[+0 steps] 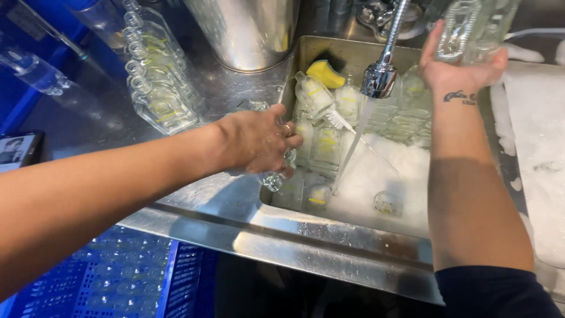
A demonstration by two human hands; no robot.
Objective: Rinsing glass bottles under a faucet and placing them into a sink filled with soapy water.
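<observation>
My left hand [259,141] is wrapped around a clear glass bottle [272,178] at the left rim of a steel sink [306,56]. My right hand [456,70] is raised at the back right and holds another clear glass bottle [471,26] upright. Between them a metal tap [381,76] runs water into the sink. The sink is full of foam and holds several clear bottles with yellow labels [326,144], a yellow sponge [325,73] and a white bottle brush [340,121].
Several washed bottles [156,82] lie in a row on the steel counter to the left. A large steel pot [247,29] stands behind the sink. A blue plastic crate [118,277] sits below the counter. Foam covers the second basin [538,153] at the right.
</observation>
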